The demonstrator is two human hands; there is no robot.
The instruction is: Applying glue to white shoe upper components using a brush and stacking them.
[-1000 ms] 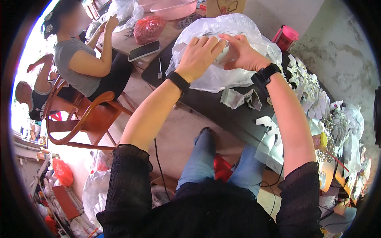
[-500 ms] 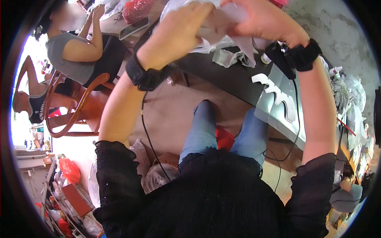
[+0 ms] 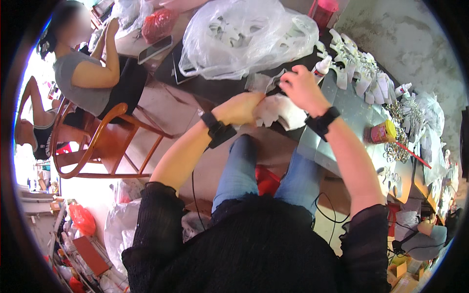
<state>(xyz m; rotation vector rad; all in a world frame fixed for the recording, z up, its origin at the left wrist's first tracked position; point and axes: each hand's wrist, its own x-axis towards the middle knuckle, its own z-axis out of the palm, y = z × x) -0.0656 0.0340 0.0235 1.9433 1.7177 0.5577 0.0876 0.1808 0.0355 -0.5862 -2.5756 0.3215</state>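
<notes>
A white curved piece with a notched edge (image 3: 285, 110), thin and stiff-looking, is in my left hand (image 3: 240, 108) near the table's front edge. The left fingers are closed at its left end and partly hidden. Just above the piece, my right hand (image 3: 307, 91) has its fingers bent and bunched together; whatever lies between them is too small or hidden to make out. Behind both hands lies a crumpled translucent scrap (image 3: 265, 82). Close by the right fingers stands a white bottle with a pointed nozzle (image 3: 321, 67). Black straps circle both wrists.
A large clear plastic bag of white pieces (image 3: 244, 36) fills the far table. More notched white pieces (image 3: 364, 73) line the right, beside a yellow-lidded jar (image 3: 382, 132). At left, a person sits on a wooden chair (image 3: 105, 141) near a phone (image 3: 155, 49).
Both hands have come down from over the plastic bag to the table's front edge, where they meet at a white piece. The notched piece earlier on the glossy sheet no longer shows there.
</notes>
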